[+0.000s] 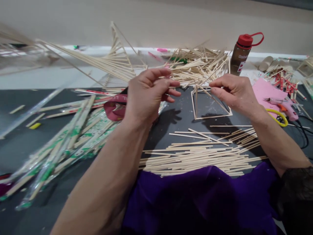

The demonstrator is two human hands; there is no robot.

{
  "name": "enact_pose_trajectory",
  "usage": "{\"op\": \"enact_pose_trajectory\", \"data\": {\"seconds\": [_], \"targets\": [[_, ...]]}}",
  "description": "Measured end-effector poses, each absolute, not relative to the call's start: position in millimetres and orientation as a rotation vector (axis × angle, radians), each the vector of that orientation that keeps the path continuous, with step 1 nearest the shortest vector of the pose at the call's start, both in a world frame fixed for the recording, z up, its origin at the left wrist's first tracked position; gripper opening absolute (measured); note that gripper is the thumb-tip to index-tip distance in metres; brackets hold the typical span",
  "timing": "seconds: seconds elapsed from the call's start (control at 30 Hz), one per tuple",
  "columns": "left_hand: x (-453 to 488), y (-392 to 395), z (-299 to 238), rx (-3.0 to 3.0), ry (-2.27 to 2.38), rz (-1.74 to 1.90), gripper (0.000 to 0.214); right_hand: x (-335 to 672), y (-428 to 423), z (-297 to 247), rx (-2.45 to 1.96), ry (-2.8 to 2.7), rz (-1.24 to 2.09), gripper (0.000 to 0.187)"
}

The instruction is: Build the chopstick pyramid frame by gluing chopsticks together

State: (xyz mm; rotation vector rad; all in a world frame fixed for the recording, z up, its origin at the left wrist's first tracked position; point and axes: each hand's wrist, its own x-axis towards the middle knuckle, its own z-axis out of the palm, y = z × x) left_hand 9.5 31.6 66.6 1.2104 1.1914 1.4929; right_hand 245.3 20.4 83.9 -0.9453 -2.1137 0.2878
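Two hands work mid-frame: the left hand is half-curled, its grip unclear; the right hand pinches the stick frame standing centre-right on the table. Too much pull may, I judge, break its joints.

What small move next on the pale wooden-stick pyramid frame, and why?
Probably bring the left hand across to steady the base of the pale wooden-stick pyramid frame: only the right hand pinches its slanted sticks at the top, and the left hand is apart from it.
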Motion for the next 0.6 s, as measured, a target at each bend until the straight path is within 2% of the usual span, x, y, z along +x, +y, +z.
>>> {"op": "enact_pose_trajectory", "data": {"seconds": [0.13,0.3,0.37,0.47,0.6], "targets": [[11.0,6.9,93.7,1.246,1.057,1.543,0.021,247.1,12.9,94.2,-0.922,-1.962,0.338,0.016],[26.5,-54.7,128.9,1.355,0.842,1.525,0.008,242.9,-25.0,123.5,-0.876,-1.773,0.528,0.013],[32.4,-69.2,134.4,1.383,0.767,1.433,0.009,239.6,-36.9,131.2,-0.871,-1.768,0.679,0.013],[37.9,-72.4,134.7,1.321,0.739,1.367,0.009,232.1,-41.7,129.6,-0.817,-1.769,1.013,0.024],[39.7,-64.0,129.5,1.346,0.737,1.463,0.015,219.0,-35.9,112.0,-0.57,-1.839,1.407,0.026]]}}
